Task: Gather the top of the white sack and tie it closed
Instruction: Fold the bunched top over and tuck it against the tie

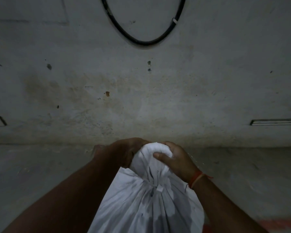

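- I see a stained wall (141, 98) beyond both hands, a black cable (141, 41) looping high on it.
- The white sack (146, 204) hangs below the hands, its neck cinched by a white tie (158, 188).
- My left hand (124, 152) and right hand (178, 158) each curl around the bunched top.

The lower part of the white sack (146, 207) runs off the near edge. The left hand (124, 152) hides its own fingers behind the bunched top. The black cable (141, 42) loop is cut off at the far edge.
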Motion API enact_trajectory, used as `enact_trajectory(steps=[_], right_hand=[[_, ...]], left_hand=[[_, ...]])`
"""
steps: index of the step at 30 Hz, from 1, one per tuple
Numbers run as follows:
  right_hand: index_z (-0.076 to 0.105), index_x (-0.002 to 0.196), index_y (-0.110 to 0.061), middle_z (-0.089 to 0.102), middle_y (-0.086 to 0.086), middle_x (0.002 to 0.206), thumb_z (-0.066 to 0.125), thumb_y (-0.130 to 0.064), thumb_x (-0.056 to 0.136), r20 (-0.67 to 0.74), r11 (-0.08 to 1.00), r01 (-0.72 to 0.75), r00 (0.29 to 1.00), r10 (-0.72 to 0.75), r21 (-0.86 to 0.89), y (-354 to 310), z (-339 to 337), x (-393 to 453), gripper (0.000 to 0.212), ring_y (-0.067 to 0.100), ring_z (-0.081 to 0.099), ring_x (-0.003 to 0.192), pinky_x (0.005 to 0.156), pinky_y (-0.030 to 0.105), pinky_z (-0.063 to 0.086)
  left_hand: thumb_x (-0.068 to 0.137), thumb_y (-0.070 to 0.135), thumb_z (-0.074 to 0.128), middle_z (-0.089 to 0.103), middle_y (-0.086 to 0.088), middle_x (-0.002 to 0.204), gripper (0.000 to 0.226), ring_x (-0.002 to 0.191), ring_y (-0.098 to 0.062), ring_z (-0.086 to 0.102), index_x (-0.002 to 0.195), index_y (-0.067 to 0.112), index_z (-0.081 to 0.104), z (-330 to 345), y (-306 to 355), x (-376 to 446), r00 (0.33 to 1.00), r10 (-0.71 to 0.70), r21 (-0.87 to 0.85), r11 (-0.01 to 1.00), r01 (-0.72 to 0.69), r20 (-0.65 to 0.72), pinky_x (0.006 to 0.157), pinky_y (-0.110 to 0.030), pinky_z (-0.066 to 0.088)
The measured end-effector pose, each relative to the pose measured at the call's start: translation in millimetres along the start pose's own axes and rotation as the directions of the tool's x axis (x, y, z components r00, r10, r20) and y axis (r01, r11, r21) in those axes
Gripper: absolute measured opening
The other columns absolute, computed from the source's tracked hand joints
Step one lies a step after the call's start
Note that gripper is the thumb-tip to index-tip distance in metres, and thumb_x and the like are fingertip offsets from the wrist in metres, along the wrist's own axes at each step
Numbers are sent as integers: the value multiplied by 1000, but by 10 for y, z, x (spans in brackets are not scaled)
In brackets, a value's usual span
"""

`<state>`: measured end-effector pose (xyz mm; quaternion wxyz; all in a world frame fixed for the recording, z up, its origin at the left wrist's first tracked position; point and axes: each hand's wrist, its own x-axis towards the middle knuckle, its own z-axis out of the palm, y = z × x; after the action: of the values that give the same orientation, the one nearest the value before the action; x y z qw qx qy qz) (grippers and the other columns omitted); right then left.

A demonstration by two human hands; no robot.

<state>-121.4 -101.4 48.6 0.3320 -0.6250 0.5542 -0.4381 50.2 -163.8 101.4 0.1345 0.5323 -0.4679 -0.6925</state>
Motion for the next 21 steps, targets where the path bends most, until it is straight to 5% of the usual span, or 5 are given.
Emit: enact_trajectory(steps=[3, 6, 9, 14, 21], right_hand=[[73, 109, -12, 77, 3, 102, 72, -25, 88, 3, 991, -80, 997, 80, 107, 66, 4, 68, 25, 14, 74, 92, 81, 33, 59], [74, 112, -14, 78, 2, 104, 70, -32, 90, -49, 977, -108, 992, 119, 186, 126, 76, 77, 30, 14, 74, 95, 86, 33, 59], [76, 107, -15, 79, 0, 88, 67, -43, 89, -95, 958, -176, 975, 202, 228, 150, 153, 100, 35, 12, 74, 78, 70, 29, 58], [79, 91, -11, 79, 9, 87, 63, -52, 87, -43, 896, -356, 924, 380, 265, 153, 232, 194, 45, 26, 76, 87, 84, 44, 60], [73, 102, -5, 77, 15, 90, 56, -41, 97, 182, 677, -584, 801, 570, 448, 176, 161, 275, 40, 24, 73, 74, 60, 27, 57]], left_hand=[[107, 35, 41, 66, -14, 120, 41, 86, -16, 66, 126, 4, 61, -38, -51, 94, 994, 51, -144, 988, -65, -96, 81, -31, 55], [86, 76, 51, 62, -17, 133, 82, 114, -34, 63, 134, 9, 56, 45, -219, 60, 971, 124, 169, 981, -90, -204, 94, -40, 53], [80, 72, 63, 40, -9, 153, 95, 130, -22, 50, 153, 24, 26, 186, -588, -90, 711, 621, 630, 705, -324, -330, 93, -29, 41], [84, 66, 60, 61, 10, 126, 66, 116, -5, 59, 137, 29, 47, 271, -1055, 97, 534, 802, 600, 572, -559, -268, 96, -35, 53], [92, 60, 52, 75, 5, 91, 42, 90, -10, 71, 98, 23, 71, 206, -997, 351, 625, 665, 414, 746, -522, -410, 85, -47, 59]])
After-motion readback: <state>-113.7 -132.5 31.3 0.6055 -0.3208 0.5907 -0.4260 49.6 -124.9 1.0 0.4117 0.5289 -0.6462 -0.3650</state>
